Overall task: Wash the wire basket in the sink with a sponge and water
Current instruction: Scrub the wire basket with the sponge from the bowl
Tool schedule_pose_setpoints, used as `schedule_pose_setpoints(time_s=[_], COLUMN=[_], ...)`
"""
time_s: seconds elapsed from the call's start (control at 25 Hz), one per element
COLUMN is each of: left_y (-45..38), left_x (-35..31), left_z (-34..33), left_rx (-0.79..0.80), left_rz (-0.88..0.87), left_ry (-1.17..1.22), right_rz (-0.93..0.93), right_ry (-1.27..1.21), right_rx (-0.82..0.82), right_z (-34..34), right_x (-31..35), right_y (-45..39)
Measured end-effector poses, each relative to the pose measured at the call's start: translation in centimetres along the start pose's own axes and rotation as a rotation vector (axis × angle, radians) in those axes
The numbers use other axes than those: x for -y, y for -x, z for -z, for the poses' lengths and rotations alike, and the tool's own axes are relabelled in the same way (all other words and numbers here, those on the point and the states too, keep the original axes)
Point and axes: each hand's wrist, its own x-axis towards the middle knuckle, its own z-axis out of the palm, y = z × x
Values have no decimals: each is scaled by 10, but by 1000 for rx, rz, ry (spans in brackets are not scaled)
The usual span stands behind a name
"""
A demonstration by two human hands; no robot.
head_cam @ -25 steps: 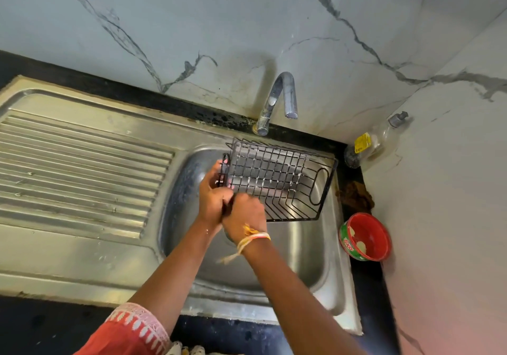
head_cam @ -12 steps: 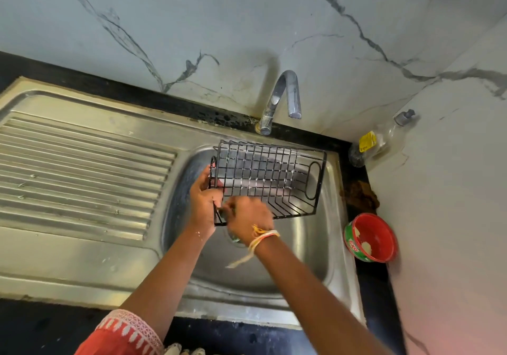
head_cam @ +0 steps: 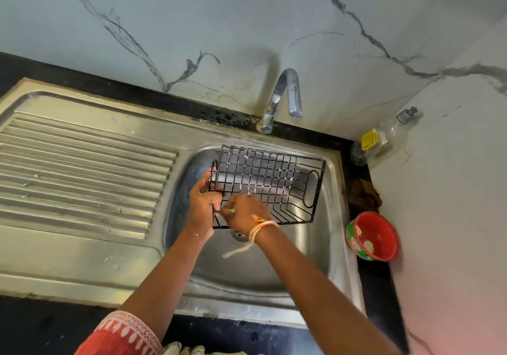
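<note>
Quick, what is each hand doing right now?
Left hand: grips the left end of the wire basket.
Right hand: curled round a green sponge, pressed against the basket.

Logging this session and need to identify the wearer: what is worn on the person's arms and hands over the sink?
Both forearms are bare and neither the left hand nor the right hand wears a glove. The right wrist carries a cream, orange and yellow thread wristband with a loose cream tail hanging below it. The left upper arm shows a red sleeve with a white patterned lace hem.
</note>
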Motion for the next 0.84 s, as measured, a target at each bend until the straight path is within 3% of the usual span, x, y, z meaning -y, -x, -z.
schedule_pose_setpoints(time_s=[0.16, 0.24, 0.32, 0.44, 0.52, 0.68, 0.76, 0.84], left_y=[-4, -1, 2, 5, 5, 7, 7, 10], left_x=[-3, -5, -3, 1, -3, -14, -14, -11], left_z=[11, 4, -4, -2, 3, 0, -5, -7], left_rx=[-49, -14, -10, -22, -66, -83, -73, -76], left_rz=[100, 86, 86, 69, 109, 152, 142, 134], left_ry=[-80, -99, -92, -66, -75, -78, -108, -144], right_rz=[-417, -512, -364, 71, 18, -433, -399, -180], right_ry=[217, 170, 12, -162, -71, 237, 154, -3], right_rx=[-44, -20, -34, 2, -19, -50, -66, -96], right_z=[22, 20, 7, -15, -1, 20, 11, -10], right_x=[-73, -68, -29, 5, -23, -92, -68, -32], right_y=[-14, -17, -17, 1, -4, -10, -1, 15])
